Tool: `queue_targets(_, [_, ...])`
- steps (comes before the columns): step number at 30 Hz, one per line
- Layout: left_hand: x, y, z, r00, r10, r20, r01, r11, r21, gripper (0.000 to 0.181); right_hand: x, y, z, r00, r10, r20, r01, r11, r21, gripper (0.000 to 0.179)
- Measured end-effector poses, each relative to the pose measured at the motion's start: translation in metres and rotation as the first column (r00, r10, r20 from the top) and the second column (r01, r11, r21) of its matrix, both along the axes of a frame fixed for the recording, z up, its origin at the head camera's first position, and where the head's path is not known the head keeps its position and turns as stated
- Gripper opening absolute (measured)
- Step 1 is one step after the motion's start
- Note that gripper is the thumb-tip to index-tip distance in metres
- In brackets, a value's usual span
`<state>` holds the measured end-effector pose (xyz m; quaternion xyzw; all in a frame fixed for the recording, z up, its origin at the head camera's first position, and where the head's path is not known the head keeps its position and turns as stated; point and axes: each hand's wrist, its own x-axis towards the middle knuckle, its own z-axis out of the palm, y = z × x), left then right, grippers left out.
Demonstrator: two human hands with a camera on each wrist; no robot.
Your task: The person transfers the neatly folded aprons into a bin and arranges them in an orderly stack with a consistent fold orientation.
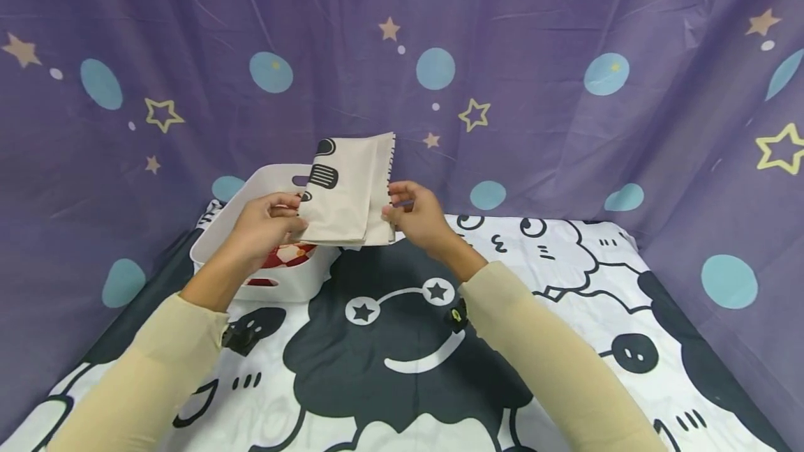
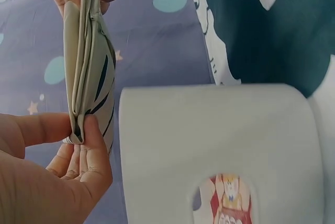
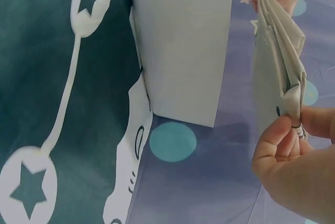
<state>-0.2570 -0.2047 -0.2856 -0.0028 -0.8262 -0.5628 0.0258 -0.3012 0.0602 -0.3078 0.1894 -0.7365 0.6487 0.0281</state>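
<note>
Both hands hold up a folded cream cloth (image 1: 345,187) with a dark printed pattern, in the middle of the head view. My left hand (image 1: 266,225) pinches its left edge between thumb and fingers. On the opposite edge, the right hand (image 1: 421,218) pinches it the same way. Edge-on in the left wrist view, the cloth (image 2: 91,62) shows several stacked layers. The right wrist view shows the layers of the cloth (image 3: 280,62) fanning slightly apart towards the other hand. Its lower left part hangs in front of a white basket (image 1: 298,284).
Inside the basket lies a red-and-white patterned item (image 1: 290,254), partly hidden by the left hand and cloth. The basket stands at the back left on a black-and-white cartoon-print sheet (image 1: 402,340). A purple curtain (image 1: 527,5) with stars and dots hangs behind.
</note>
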Motion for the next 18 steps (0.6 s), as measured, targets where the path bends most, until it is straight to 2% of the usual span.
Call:
queue_targets(5, [0.001, -0.012, -0.005, 1.000, 0.009, 0.000, -0.009, 1.000, -0.011, 0.047, -0.001, -0.010, -0.001, 0.999, 0.042, -0.010, -0.041, 0.999, 0.030, 0.044])
queue_targets(8, [0.001, -0.018, -0.007, 1.000, 0.022, 0.000, -0.022, 1.000, -0.014, 0.047, -0.001, -0.016, -0.001, 0.996, 0.084, 0.012, -0.084, 0.996, 0.042, 0.049])
queue_targets(13, [0.000, -0.031, -0.010, 0.999, 0.036, -0.005, -0.036, 0.999, -0.035, 0.049, -0.001, -0.029, -0.002, 0.987, 0.134, 0.089, -0.133, 0.991, -0.016, 0.058])
queue_targets(18, [0.001, -0.046, -0.014, 0.998, 0.059, 0.002, -0.058, 0.997, -0.045, 0.051, 0.000, -0.047, -0.003, 0.981, 0.144, 0.134, -0.136, 0.989, -0.062, 0.060])
